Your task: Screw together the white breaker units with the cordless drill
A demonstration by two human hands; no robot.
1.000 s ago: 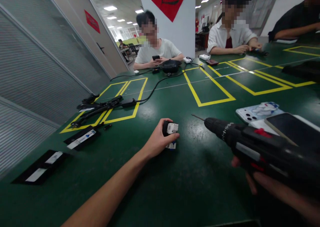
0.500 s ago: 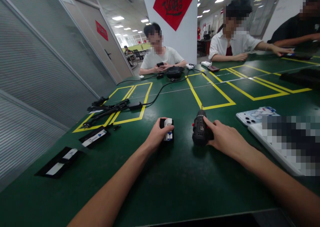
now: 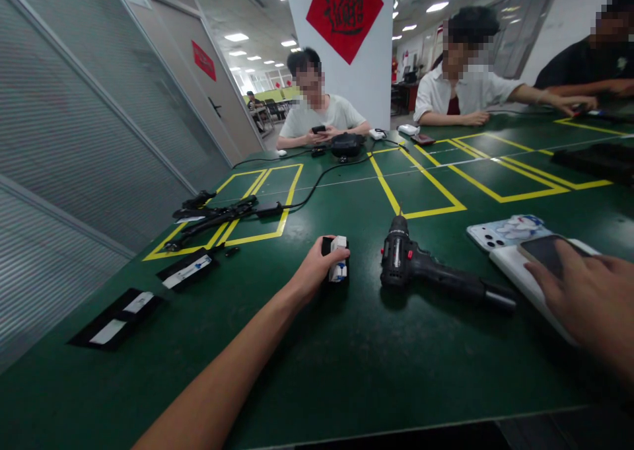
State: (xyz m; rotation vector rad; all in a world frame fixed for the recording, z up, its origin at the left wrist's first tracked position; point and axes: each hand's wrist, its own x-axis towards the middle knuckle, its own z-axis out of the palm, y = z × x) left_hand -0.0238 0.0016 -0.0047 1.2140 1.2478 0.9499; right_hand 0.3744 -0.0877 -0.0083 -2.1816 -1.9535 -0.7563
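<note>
My left hand (image 3: 314,268) is closed around a small black and white block with blue marks (image 3: 339,260), its thumb across the top, low over the table. To the right, a black cordless drill (image 3: 396,258) lies on its side, its bit pointing away from me and its handle stretching right. No hand touches it. Blurred at the right edge, my right hand (image 3: 589,298) is over a dark-screened phone-like device (image 3: 547,252), thumb and forefinger apart. Whether it touches the device is unclear. Under the device is a white slab (image 3: 515,275), beside a phone in a patterned case (image 3: 488,237).
Two black pieces with white labels, one nearer (image 3: 106,331) and one farther (image 3: 185,271), lie at left near black jointed gear (image 3: 218,222). A cable (image 3: 317,189) runs to a black headset (image 3: 347,145). Yellow tape (image 3: 430,209) marks the green table. Several people sit opposite.
My right hand has let go of the drill and moved right, over the dark device. The drill stays on the table. My left hand still holds the block, slightly farther right.
</note>
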